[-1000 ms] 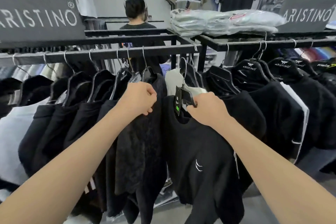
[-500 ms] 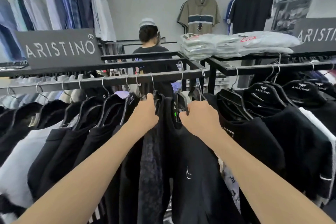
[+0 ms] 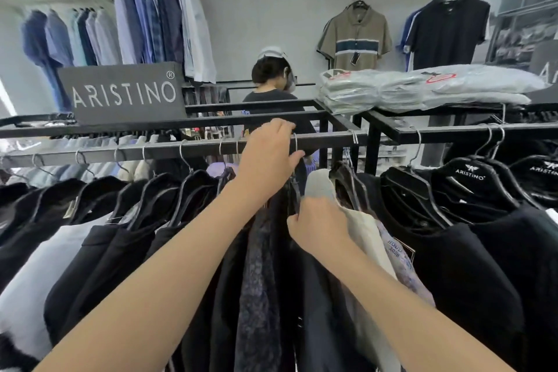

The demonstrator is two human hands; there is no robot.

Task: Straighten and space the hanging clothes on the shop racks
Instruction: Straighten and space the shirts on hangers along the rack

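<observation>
Soft, even shop light, brightest on the white wall (image 3: 265,9). Black garments (image 3: 453,266) sink into near-featureless shadow. Plastic-wrapped stack (image 3: 437,84) shows mild glare. Wide-angle distortion bows the rack rail (image 3: 151,151); overall slightly soft.

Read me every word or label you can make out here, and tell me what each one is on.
"ARISTINO" with ®: grey sign on the rack top.
"ARISTINO": black hanger; again on the neighbouring hanger, cut off by the frame.
Print on the pale garment: blurred, unreadable.
Red-edged labels on the wrapped packs: too blurred.
Hang tag on the striped polo: too small.
</observation>
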